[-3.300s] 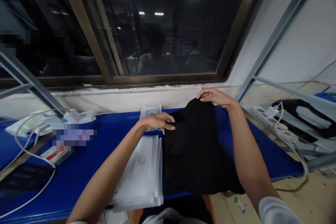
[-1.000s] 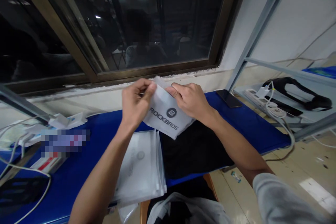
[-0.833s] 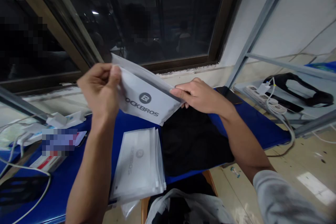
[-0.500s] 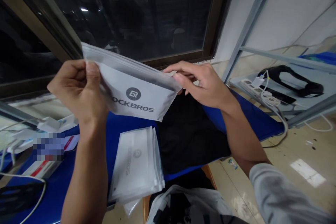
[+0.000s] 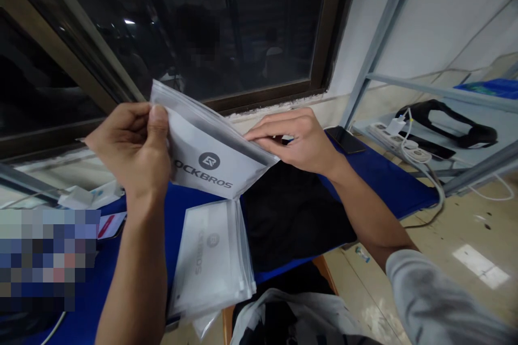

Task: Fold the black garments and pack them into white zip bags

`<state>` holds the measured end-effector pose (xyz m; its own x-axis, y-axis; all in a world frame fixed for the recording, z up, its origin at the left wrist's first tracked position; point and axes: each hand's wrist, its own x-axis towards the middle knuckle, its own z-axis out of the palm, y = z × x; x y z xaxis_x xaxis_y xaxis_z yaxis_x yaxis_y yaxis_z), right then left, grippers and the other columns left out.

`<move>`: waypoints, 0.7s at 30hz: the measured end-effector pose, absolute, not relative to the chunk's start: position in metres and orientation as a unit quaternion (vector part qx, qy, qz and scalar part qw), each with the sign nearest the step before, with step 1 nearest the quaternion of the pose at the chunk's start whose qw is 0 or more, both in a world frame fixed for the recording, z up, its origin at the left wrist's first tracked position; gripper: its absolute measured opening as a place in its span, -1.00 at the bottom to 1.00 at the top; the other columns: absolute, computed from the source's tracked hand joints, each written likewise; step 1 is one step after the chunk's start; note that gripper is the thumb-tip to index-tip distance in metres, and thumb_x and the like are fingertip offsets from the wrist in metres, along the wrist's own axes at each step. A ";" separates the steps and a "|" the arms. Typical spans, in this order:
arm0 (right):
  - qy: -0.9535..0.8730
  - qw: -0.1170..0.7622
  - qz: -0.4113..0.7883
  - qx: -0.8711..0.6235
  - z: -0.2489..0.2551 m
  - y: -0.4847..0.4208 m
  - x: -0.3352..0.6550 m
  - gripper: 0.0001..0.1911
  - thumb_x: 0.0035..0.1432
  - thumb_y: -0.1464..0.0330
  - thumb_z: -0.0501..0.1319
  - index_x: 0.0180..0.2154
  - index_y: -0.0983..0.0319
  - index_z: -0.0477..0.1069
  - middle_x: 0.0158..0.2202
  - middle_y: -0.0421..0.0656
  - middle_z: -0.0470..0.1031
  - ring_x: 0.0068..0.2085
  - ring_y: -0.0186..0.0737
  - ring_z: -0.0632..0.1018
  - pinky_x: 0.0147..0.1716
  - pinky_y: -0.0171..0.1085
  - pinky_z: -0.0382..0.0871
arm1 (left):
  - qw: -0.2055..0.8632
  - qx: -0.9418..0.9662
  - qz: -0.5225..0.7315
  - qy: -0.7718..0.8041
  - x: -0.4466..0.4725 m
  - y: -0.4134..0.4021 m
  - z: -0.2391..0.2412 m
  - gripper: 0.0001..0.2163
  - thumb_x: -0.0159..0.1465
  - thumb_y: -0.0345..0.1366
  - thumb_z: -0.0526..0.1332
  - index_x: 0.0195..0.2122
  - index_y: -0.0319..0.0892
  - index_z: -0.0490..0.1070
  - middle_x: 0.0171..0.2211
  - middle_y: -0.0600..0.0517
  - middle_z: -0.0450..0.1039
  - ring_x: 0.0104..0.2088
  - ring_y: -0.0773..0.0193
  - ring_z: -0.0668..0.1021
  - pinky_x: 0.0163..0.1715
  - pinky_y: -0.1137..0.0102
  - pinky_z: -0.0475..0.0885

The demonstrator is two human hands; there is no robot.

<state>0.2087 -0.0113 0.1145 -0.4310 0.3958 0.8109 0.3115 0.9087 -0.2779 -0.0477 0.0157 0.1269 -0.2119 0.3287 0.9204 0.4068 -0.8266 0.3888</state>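
Tilted in front of me is a frosted plastic zip bag (image 5: 218,153) with a dark round logo and large lettering. My left hand (image 5: 140,143) grips its left end, thumb pressed on the front face. At the bag's upper right edge, my right hand (image 5: 293,137) is closed, with fingertips pinching along the zip strip; whether a slider sits between them is hidden. The mouth gapes a little beside those fingers. Below lies a stack of similar zip bags (image 5: 212,259) on the blue table. Right of the stack is a folded black cloth (image 5: 297,218).
A dark phone (image 5: 346,139) lies on the blue table's (image 5: 390,188) far right part. Beyond the metal frame (image 5: 374,54) are a power strip (image 5: 390,137) with cables and a black looped object (image 5: 453,121). A window (image 5: 251,27) stands behind; another phone (image 5: 111,225) is at left.
The bag has moved slightly lower and its mouth has parted near the right hand. My right hand has shifted left along the top edge, uncovering the phone behind it.
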 end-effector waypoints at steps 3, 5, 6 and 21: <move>-0.861 0.456 0.057 -0.220 0.114 -0.007 0.209 -0.80 0.31 0.36 0.23 -0.15 0.19 0.64 -0.21 -0.16 0.66 -0.30 -0.24 0.61 -0.27 -0.26 0.43 | 0.020 -0.653 -0.696 -0.298 -0.047 0.013 0.125 -0.95 0.23 -0.37 0.35 -0.35 -0.24 0.60 -0.54 0.12 0.44 -0.57 0.47 0.40 -0.57 0.54 0.27; -0.870 0.427 0.071 -0.235 0.114 -0.004 0.208 -0.80 0.29 0.33 0.26 -0.11 0.19 0.63 -0.18 -0.16 0.65 -0.28 -0.23 0.60 -0.26 -0.26 0.40 | 0.017 -0.683 -0.667 -0.298 -0.043 0.009 0.123 -0.94 0.24 -0.35 0.35 -0.34 -0.22 0.61 -0.52 0.12 0.48 -0.54 0.46 0.43 -0.55 0.53 0.27; -0.874 0.413 0.079 -0.243 0.113 -0.004 0.207 -0.79 0.26 0.30 0.29 -0.10 0.19 0.62 -0.16 -0.15 0.64 -0.24 -0.20 0.60 -0.25 -0.25 0.39 | 0.014 -0.699 -0.650 -0.297 -0.041 0.007 0.121 -0.93 0.25 -0.34 0.35 -0.33 -0.21 0.61 -0.50 0.11 0.50 -0.52 0.44 0.44 -0.53 0.52 0.28; -0.496 0.815 -0.007 -0.299 0.112 0.025 0.245 -0.52 0.45 0.03 -0.10 0.16 0.18 0.25 0.10 -0.06 0.37 0.28 0.03 0.38 0.19 0.07 0.37 | -0.089 -0.747 -0.517 -0.408 -0.053 -0.017 0.114 -0.81 0.33 -0.14 0.28 -0.34 -0.14 0.52 -0.54 0.14 0.41 -0.60 0.41 0.33 -0.62 0.47 0.15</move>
<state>0.2446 0.0248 0.1117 0.5081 0.2860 0.8124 0.3079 0.8206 -0.4815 -0.0528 -0.0171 0.1138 0.1327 0.7020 0.6997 0.5171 -0.6513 0.5554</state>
